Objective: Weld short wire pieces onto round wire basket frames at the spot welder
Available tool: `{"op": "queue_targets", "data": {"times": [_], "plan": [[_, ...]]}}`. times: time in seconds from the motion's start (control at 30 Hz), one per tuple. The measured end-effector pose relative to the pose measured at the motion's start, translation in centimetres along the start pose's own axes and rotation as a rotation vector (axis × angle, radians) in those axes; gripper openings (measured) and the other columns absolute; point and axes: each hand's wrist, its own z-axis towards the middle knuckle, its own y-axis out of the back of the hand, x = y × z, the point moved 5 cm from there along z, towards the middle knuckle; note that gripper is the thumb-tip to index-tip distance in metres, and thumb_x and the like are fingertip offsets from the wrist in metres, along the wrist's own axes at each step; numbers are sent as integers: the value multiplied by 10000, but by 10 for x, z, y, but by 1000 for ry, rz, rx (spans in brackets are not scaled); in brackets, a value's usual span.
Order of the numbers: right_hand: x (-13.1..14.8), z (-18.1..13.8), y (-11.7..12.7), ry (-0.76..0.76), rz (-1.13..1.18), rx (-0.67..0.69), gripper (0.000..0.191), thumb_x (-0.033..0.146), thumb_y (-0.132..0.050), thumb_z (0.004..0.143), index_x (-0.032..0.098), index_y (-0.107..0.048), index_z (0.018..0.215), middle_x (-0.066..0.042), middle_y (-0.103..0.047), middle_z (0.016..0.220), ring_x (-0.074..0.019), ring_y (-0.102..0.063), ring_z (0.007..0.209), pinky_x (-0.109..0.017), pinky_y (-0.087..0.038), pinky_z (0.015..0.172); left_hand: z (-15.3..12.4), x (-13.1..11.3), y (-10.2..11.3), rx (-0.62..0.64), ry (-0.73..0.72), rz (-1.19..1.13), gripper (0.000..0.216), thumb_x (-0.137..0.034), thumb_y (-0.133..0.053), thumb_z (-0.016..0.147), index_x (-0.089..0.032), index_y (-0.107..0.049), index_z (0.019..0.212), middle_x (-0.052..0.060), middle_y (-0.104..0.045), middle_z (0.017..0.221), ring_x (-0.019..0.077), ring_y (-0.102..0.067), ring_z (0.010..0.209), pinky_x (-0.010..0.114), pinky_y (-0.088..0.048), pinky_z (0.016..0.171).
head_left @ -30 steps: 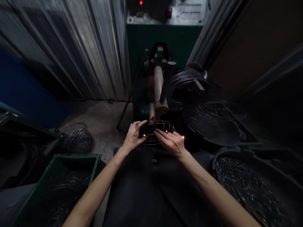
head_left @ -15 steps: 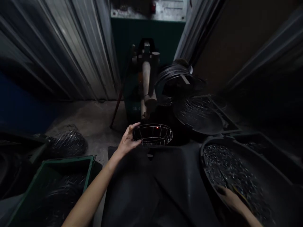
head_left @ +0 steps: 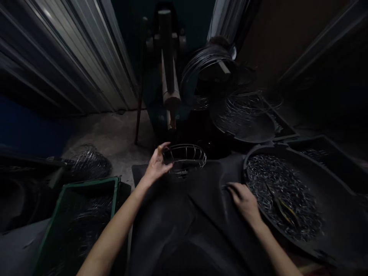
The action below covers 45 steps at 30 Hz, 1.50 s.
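Machine (head_left: 171,82), top centre: clear of the work. Step in hand looks like steadying the piece between operations; next move calls for a firm left grip. Black sheet (head_left: 195,230), bottom centre: smooth, creased. Tub (head_left: 342,214), right: black, oval. Cage (head_left: 186,158), mid-frame at the sheet's top edge — round, open, thin wire. Left hand (head_left: 156,165) pinches its left rim. Right hand (head_left: 245,201) half curled over the sheet — can't tell if it's pinching anything. Pliers (head_left: 284,212), yellow-edged, on shiny bits (head_left: 287,184) in the tub.

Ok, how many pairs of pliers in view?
1: yellow-handled pliers on the metal pieces in the dark basin, right of the right hand. Others could be hidden among the pieces.
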Motion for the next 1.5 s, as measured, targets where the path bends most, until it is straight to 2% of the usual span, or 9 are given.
{"op": "queue_targets", "data": {"times": [0.13, 0.23, 0.33, 0.43, 0.57, 0.73, 0.93, 1.2, 1.5], "plan": [[32, 22, -25, -6, 142, 97, 278, 462, -512, 862, 232, -647, 939, -48, -707, 871, -203, -656, 794, -337, -521, 734, -8, 3, -23, 107, 26, 56, 695, -130, -646, 682, -251, -364, 1305, 59, -551, 1164, 228, -541, 1097, 398, -439, 959], [76, 49, -38, -13, 299, 258, 267, 402, -565, 848, 236, -625, 1049, -28, -706, 963, -180, -662, 863, -294, -525, 755, -10, 1, -28, 114, 14, 60, 709, -118, -651, 672, -230, -355, 1306, 71, -548, 1193, 237, -532, 1115, 410, -419, 989], [122, 76, -56, 136, 334, 389, 202, 338, -527, 878, 236, -665, 984, -17, -721, 946, -173, -673, 871, -287, -527, 774, -9, -3, -26, 123, -6, 70, 694, -116, -654, 677, -222, -361, 1298, 75, -541, 1217, 243, -527, 1117, 416, -417, 993], [146, 93, -72, 377, 45, 370, 255, 296, -536, 878, 216, -661, 1085, -47, -717, 1042, -192, -680, 880, -297, -525, 745, -8, -8, -21, 140, -35, 85, 686, -119, -659, 680, -224, -371, 1294, 75, -538, 1228, 249, -522, 1115, 421, -420, 988], [157, 95, -83, 723, -340, 354, 361, 166, -557, 847, 193, -612, 1202, -54, -686, 1133, -170, -683, 789, -269, -480, 613, -2, -16, -10, 122, -40, 67, 683, -128, -663, 689, -229, -371, 1298, 61, -547, 1208, 231, -542, 1074, 398, -444, 958], [171, 101, -70, 983, -385, 155, 351, 85, -466, 884, 209, -645, 1158, -26, -696, 1108, -105, -637, 633, -262, -404, 561, 8, -23, 7, 50, -50, 3, 676, -134, -684, 686, -245, -376, 1278, 50, -550, 1200, 221, -555, 1069, 388, -456, 949], [179, 112, -65, 1037, -360, 27, 353, 102, -484, 892, 264, -647, 1159, 13, -686, 1131, -80, -611, 600, -261, -394, 569, 19, -26, 19, -27, -105, -6, 694, -145, -672, 712, -279, -336, 1304, 53, -549, 1214, 230, -563, 1077, 416, -477, 921], [197, 116, -61, 1172, -417, -142, 296, 82, -532, 873, 219, -668, 1098, 2, -691, 1122, -77, -563, 580, -272, -368, 572, 25, -25, 26, -81, -109, 51, 742, -98, -679, 680, -269, -325, 1309, 57, -545, 1237, 235, -554, 1094, 405, -465, 939], [200, 131, -68, 1236, -450, -144, 391, 71, -496, 883, 238, -609, 1217, -9, -691, 1125, -91, -554, 587, -277, -384, 571, 40, -17, 28, -115, -107, 53, 744, -107, -677, 672, -274, -322, 1305, 56, -546, 1246, 245, -553, 1094, 420, -456, 945]]}}
